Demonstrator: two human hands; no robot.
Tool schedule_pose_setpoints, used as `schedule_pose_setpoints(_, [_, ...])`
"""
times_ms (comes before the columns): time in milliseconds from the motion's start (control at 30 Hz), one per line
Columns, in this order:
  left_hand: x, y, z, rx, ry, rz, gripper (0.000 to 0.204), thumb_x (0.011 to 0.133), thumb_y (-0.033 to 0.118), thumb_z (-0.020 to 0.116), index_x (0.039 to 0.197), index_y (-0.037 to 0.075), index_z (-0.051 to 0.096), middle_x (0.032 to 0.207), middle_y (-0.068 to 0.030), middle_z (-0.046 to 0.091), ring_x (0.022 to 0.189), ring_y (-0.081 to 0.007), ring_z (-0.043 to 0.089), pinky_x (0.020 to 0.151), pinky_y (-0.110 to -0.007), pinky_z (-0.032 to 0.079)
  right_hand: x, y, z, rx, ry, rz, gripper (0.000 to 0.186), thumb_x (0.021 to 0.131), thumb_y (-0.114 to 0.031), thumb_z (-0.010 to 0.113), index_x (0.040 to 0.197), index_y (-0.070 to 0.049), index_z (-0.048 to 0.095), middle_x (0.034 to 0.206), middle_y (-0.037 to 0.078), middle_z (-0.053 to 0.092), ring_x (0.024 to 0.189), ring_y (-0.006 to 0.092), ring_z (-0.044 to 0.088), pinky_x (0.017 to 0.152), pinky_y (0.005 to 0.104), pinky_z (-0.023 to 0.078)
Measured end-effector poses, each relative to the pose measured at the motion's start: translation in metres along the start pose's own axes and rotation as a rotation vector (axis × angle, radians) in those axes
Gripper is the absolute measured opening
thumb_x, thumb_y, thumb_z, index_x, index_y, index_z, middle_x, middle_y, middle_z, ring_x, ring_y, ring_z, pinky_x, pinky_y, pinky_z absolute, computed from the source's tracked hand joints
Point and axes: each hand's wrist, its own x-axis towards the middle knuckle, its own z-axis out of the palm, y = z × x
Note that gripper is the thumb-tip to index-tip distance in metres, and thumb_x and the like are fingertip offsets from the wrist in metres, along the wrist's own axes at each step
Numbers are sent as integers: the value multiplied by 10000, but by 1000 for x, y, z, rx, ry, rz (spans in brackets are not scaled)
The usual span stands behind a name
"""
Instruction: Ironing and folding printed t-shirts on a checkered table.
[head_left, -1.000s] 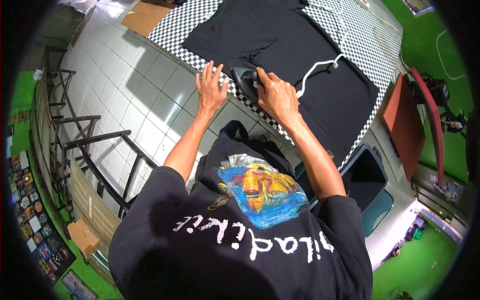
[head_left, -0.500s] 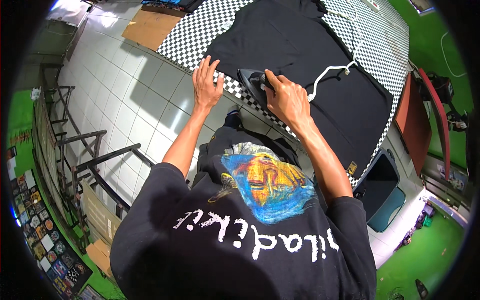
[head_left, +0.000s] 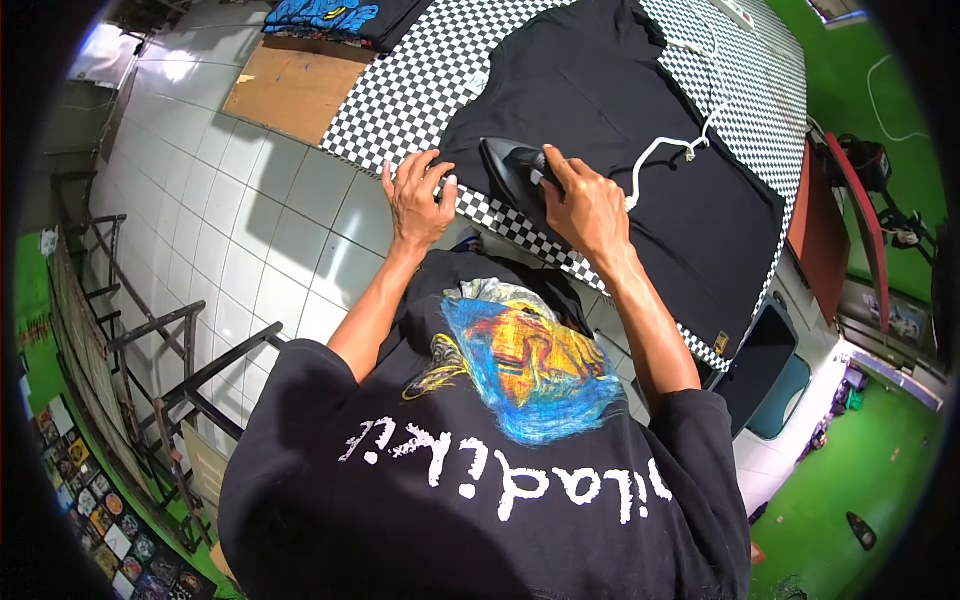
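Note:
A black shirt (head_left: 600, 100) lies spread over a table under a black-and-white checked cloth (head_left: 400, 85). My right hand (head_left: 588, 205) grips the handle of a dark clothes iron (head_left: 512, 172), whose soleplate rests on the shirt close to the table's near edge. Its pointed tip faces far left. To the left of the iron, my left hand (head_left: 418, 200) holds nothing; its fingers are apart and slightly bent. The fingertips are at the shirt's near-left edge and the checked cloth. A white cord (head_left: 665, 140) runs from the iron across the shirt.
Folded dark clothes with blue print (head_left: 330, 15) lie beyond a brown board (head_left: 290, 90) at far left. A white power strip (head_left: 738, 12) sits at the table's far side. Black metal frames (head_left: 200, 370) stand on the left. A dark chair (head_left: 765, 350) is at right.
The view has shifted a little. My left hand's fingers are more bent than before. The shirt's left edge shows farther right, and more checked cloth is visible beside it. The iron stays in my right hand.

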Motion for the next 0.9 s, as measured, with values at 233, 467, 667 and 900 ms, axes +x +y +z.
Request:
schedule_pose_setpoints(233, [28, 0, 1, 5, 32, 22, 158, 862, 246, 709, 815, 99, 740, 1192, -93, 673, 1200, -288, 573, 1160, -587, 248, 20, 6, 5, -91, 74, 180, 470, 874, -130, 715, 1339, -113, 651, 941, 134, 707, 795, 379, 713, 708, 477, 571])
schedule_pose_setpoints(467, [39, -3, -6, -13, -22, 20, 217, 850, 262, 720, 734, 79, 735, 1177, -114, 671, 1182, -305, 579, 1158, -587, 261, 38, 19, -4, -190, 107, 257, 454, 888, -153, 695, 1337, -110, 640, 951, 148, 704, 820, 389, 713, 726, 497, 574])
schedule_pose_setpoints(667, [60, 25, 7, -87, -127, 120, 293, 885, 259, 659, 1099, 69, 727, 1293, -153, 627, 1315, -339, 526, 1220, -618, 179, 58, 58, -3, -251, 123, 273, 477, 900, -163, 682, 1370, -131, 611, 986, 147, 708, 839, 396, 713, 737, 502, 575])
schedule_pose_setpoints(900, [71, 49, 57, -75, -269, 247, 666, 954, 344, 613, 1506, 10, 448, 1598, -220, 384, 1497, -378, 337, 1241, -593, 178, 58, 62, -4, -258, 121, 197, 475, 904, -169, 681, 1371, -119, 609, 986, 148, 706, 829, 388, 714, 721, 497, 575])
